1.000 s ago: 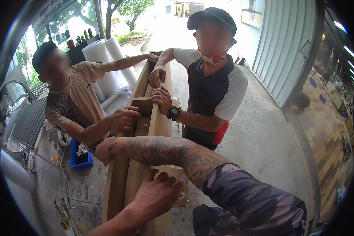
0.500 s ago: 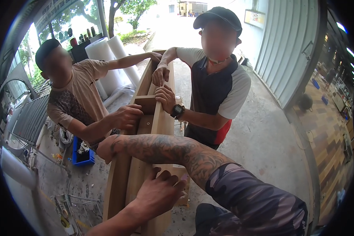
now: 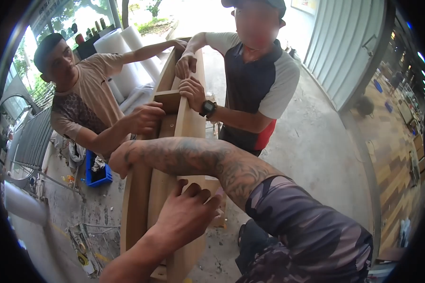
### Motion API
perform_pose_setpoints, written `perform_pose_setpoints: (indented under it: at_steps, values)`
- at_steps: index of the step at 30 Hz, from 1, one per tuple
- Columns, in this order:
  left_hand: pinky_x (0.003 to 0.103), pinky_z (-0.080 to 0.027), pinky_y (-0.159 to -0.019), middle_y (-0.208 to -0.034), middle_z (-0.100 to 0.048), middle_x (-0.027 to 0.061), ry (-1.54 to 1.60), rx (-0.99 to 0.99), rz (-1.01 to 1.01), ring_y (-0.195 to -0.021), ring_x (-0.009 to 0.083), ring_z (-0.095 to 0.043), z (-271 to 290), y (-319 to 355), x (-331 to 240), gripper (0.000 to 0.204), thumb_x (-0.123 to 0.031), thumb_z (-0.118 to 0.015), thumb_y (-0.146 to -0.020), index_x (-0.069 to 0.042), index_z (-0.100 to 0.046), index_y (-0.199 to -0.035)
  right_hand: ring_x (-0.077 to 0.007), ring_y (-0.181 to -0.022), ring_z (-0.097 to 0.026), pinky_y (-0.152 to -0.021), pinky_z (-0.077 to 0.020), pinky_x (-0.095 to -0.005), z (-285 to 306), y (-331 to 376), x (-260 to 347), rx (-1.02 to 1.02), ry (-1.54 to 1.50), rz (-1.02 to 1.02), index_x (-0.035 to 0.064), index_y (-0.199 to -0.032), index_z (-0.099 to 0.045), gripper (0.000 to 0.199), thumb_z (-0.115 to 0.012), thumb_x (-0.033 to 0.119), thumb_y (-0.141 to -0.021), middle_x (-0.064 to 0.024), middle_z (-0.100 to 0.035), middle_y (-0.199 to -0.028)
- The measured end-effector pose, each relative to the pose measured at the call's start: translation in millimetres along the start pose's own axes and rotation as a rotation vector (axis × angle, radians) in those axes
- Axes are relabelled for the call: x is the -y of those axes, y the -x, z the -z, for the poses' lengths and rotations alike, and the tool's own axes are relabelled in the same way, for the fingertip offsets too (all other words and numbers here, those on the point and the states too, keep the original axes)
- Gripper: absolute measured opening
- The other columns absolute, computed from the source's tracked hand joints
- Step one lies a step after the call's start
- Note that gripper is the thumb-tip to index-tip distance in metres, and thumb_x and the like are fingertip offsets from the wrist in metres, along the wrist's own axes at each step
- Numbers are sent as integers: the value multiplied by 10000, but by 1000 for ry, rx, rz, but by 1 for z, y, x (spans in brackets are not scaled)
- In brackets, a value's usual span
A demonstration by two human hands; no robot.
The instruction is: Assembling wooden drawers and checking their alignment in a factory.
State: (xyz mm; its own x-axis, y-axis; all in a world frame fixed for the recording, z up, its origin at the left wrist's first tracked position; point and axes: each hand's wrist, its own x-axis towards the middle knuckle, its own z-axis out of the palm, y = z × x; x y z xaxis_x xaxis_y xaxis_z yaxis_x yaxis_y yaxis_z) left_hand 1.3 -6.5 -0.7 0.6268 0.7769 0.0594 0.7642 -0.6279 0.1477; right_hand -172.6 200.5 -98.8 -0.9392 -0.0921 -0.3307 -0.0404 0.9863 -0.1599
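- In front of me, at chest height, a long wooden frame (image 3: 184,141) runs away from me, open on top, with a cross piece between its two side boards.
- My right hand (image 3: 120,160) reaches across on a tattooed forearm and hooks over the far-left board; I judge this keeps that side from spreading. The fingers curl out of sight behind the wood, so I cannot tell how tightly the grip closes.
- My left hand (image 3: 186,214) lies on the near right board, fingers wrapped over its top edge, a closed grip on the wood, probably to hold the near end steady.
- A person in a tan shirt (image 3: 87,101) on my left holds the left board with one fist and reaches to the far end.
- A person in a dark shirt (image 3: 252,89) opposite presses both hands on the right board, a black watch (image 3: 207,109) on the wrist.
- A blue bin (image 3: 95,175) sits on the concrete floor (image 3: 311,155) below.
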Motion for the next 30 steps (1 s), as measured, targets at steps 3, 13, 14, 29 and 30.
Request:
perform_pose_setpoints:
  at_steps: [3,13,14,29,30]
  values:
    - [554,-388,-1112,-1056,-711,88,-20,-19,-5,-1099,286,-648,0,-2,2,443,-284,-698,-934,-85,-653,-1327,-279,-869,-688,-789,-544,-495,9,3,-2,104,-40,-45,108,-1082,-791,387,-724,439,-893,-90,-761,-979]
    - [542,-386,-1122,-1062,-714,81,-17,-9,-7,-1124,291,-642,-6,2,2,411,-297,-715,-934,-109,-675,-1297,-293,-843,-707,-771,-551,-489,15,25,16,-19,2,-54,113,-1049,-804,334,-696,375,-872,-92,-770,-941]
    - [539,-388,-1119,-1066,-714,80,-8,-13,-12,-1126,291,-641,-6,0,3,411,-300,-722,-928,-116,-676,-1292,-293,-845,-711,-771,-552,-488,18,31,18,-39,24,-63,119,-1045,-806,323,-691,367,-873,-92,-772,-939]
    - [518,-361,-1121,-1078,-709,65,-11,-19,1,-1124,273,-633,-9,0,1,413,-296,-706,-935,-149,-666,-1319,-274,-799,-710,-726,-540,-477,28,47,19,-35,5,-55,136,-969,-808,275,-665,354,-880,-67,-754,-864]
    - [518,-361,-1121,-1078,-709,65,-10,-16,-15,-1124,273,-633,-8,-2,0,413,-296,-706,-935,-149,-666,-1319,-273,-799,-711,-726,-540,-476,23,43,12,-39,-9,-94,134,-963,-807,274,-664,351,-878,-68,-756,-870]
